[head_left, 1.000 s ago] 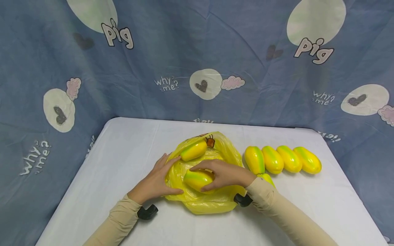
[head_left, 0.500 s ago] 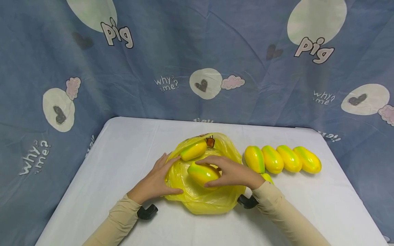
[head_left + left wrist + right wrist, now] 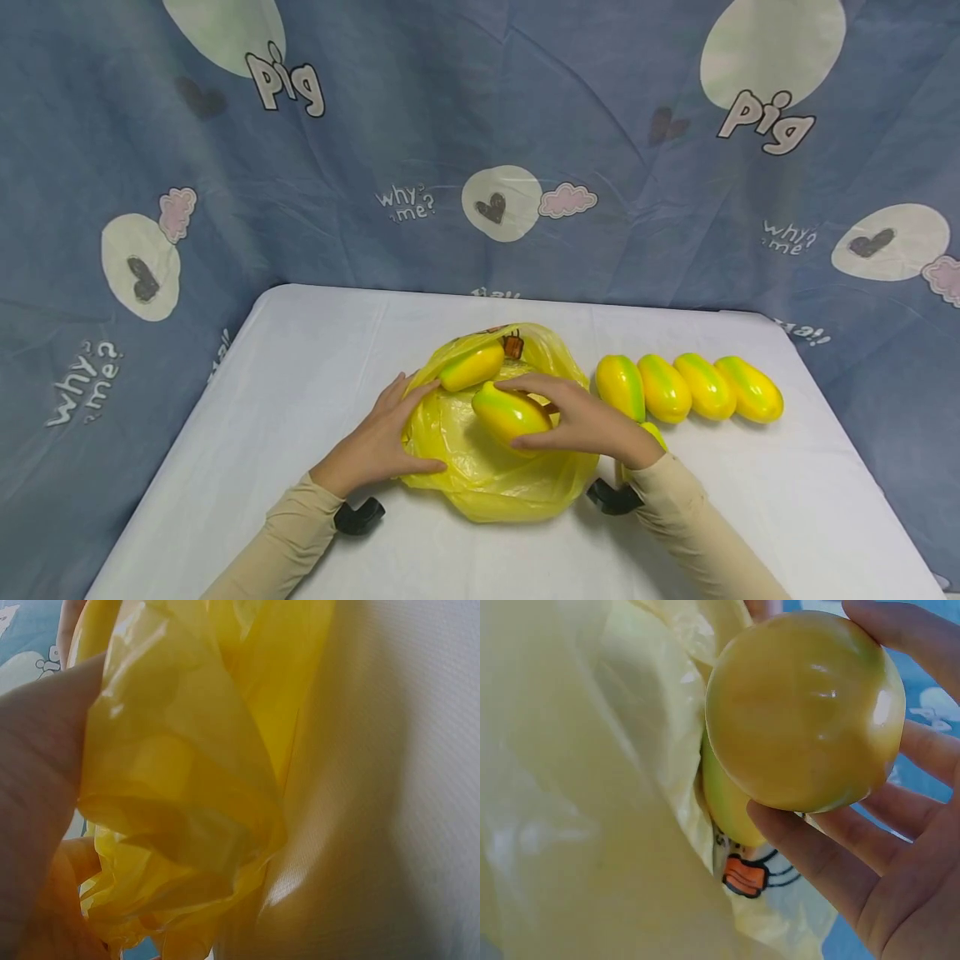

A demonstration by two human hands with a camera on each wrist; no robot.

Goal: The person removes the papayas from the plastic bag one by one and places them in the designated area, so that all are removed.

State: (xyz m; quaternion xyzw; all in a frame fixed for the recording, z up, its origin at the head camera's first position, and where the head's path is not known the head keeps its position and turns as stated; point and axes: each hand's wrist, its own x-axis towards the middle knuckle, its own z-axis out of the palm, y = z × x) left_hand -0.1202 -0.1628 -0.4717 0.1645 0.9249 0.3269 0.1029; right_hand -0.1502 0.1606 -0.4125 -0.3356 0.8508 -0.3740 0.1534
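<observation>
A glossy, oblong yellow-green fruit (image 3: 510, 412), mango- or papaya-like, is in my right hand (image 3: 588, 423), over the mouth of a yellow plastic bag (image 3: 480, 492). Thumb and fingers hold it from its right side; the right wrist view shows its rounded end (image 3: 802, 712) between them. A second, similar fruit (image 3: 472, 367) lies inside the bag at the far left. My left hand (image 3: 378, 442) rests at the bag's left rim with thumb and index finger spread apart. In the left wrist view, bag film (image 3: 172, 750) covers part of that hand.
To the right of the bag stands a row of several like fruits (image 3: 663, 389). Another fruit (image 3: 654, 433) is partly hidden behind my right wrist. All lie on a white-covered table (image 3: 330, 350) with a blue printed curtain (image 3: 420, 125) behind it.
My right hand has moved right and slightly away with the fruit, which appears raised from the bag's inside. The left hand and the bag have hardly moved.
</observation>
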